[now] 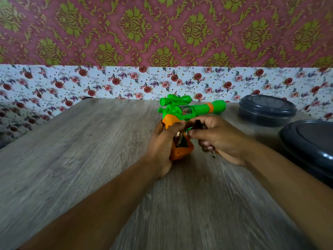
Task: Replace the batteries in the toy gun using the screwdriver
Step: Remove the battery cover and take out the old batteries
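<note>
Here my left hand (163, 141) holds the toy gun (182, 114) by its orange handle above the counter (90, 159), barrel pointing right. The handle compartment is open, with a battery (179, 138) visible inside. My right hand (219, 139) has its grip closed round the screwdriver (213, 155), tip pointing near. Two dark containers (266, 110) sit far right.
</note>
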The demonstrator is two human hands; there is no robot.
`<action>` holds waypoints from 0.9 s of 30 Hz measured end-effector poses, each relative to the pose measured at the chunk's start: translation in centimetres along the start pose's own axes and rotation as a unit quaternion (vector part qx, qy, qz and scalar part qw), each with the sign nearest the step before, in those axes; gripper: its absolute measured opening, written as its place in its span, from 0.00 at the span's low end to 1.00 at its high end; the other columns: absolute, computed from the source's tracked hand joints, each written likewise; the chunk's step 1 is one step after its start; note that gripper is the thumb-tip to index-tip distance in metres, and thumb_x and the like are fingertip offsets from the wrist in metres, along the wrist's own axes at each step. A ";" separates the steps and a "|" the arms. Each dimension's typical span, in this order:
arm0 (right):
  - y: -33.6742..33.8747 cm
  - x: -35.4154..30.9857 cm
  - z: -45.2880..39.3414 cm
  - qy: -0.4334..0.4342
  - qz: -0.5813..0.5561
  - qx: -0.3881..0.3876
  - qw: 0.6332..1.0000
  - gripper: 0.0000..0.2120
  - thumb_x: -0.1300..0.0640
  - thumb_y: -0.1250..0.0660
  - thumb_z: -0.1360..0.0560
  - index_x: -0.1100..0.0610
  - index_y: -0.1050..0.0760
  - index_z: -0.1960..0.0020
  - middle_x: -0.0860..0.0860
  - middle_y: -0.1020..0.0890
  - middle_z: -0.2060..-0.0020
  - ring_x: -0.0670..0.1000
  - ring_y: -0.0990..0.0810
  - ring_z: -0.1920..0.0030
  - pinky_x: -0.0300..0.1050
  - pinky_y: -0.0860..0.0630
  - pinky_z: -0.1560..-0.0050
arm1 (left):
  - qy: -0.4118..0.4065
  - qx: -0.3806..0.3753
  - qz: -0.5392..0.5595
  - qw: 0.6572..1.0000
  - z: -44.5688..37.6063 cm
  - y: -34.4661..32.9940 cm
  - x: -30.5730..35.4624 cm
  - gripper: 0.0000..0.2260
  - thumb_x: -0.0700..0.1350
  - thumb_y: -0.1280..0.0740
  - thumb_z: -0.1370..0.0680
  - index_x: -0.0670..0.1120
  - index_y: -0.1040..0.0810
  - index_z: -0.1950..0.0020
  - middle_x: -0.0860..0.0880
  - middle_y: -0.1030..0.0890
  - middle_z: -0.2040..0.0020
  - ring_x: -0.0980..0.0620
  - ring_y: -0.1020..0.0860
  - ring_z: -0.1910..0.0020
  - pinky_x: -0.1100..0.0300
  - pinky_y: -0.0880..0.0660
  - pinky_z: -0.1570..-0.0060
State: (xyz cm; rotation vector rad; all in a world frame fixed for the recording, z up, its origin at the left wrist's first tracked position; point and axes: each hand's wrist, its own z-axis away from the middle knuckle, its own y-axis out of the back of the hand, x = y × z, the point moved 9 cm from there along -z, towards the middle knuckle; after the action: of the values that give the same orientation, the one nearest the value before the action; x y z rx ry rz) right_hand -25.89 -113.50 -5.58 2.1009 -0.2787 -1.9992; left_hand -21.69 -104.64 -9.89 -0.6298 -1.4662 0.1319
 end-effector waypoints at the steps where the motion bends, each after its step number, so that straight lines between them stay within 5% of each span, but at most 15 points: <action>1: -0.6 -0.1 0.2 0.006 0.005 -0.010 1.000 0.05 0.64 0.36 0.25 0.59 0.24 0.50 0.51 0.30 0.70 0.40 0.37 0.79 0.35 0.42 0.77 | -0.005 -0.002 -0.005 1.000 0.0 0.0 0.0 0.07 0.42 0.33 0.25 0.46 0.25 0.47 0.45 0.20 0.57 0.50 0.21 0.63 0.59 0.22 0.67; 6: 0.2 -0.7 0.3 0.038 -0.020 0.060 0.997 0.02 0.61 0.33 0.27 0.57 0.24 0.58 0.52 0.26 0.68 0.39 0.35 0.80 0.32 0.39 0.78 | 0.028 0.001 -0.002 1.000 0.1 0.1 -0.5 0.23 0.59 0.43 0.22 0.42 0.26 0.40 0.39 0.22 0.50 0.46 0.23 0.55 0.59 0.22 0.65; 10: 5.5 -1.3 0.6 0.023 -0.055 0.152 0.987 0.05 0.61 0.36 0.25 0.61 0.24 0.52 0.58 0.20 0.60 0.42 0.37 0.80 0.35 0.39 0.79 | 0.058 0.005 0.028 0.998 0.2 0.3 -0.8 0.24 0.62 0.48 0.22 0.47 0.26 0.38 0.43 0.22 0.50 0.48 0.22 0.56 0.59 0.21 0.65; 14: 11.0 -0.7 1.5 -0.030 0.164 0.236 0.957 0.07 0.60 0.34 0.26 0.63 0.24 0.51 0.55 0.23 0.66 0.41 0.30 0.79 0.34 0.34 0.78 | 0.055 -0.001 0.014 0.998 0.1 0.4 -0.9 0.27 0.62 0.47 0.22 0.47 0.32 0.30 0.43 0.21 0.50 0.48 0.21 0.56 0.58 0.20 0.63; 18: 13.2 1.6 1.3 -0.152 0.447 0.207 0.857 0.10 0.60 0.30 0.31 0.64 0.25 0.52 0.56 0.24 0.64 0.52 0.25 0.65 0.41 0.32 0.70 | 0.048 -0.006 -0.001 0.999 -0.1 0.4 -0.9 0.28 0.62 0.47 0.22 0.47 0.33 0.29 0.44 0.21 0.54 0.48 0.21 0.57 0.56 0.21 0.62; 27: 12.7 4.1 0.9 -0.201 0.457 0.173 0.849 0.11 0.57 0.27 0.32 0.62 0.25 0.57 0.55 0.23 0.64 0.52 0.24 0.65 0.41 0.32 0.71 | 0.048 -0.009 0.002 0.999 -0.1 0.4 -1.0 0.28 0.62 0.48 0.22 0.46 0.34 0.28 0.43 0.21 0.53 0.48 0.21 0.55 0.58 0.19 0.64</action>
State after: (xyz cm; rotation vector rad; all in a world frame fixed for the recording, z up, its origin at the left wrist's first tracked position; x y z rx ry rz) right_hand -26.35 -126.89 -5.78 1.2078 -1.4828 -1.7684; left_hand -21.57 -104.75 -10.92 -0.6448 -1.3750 0.0906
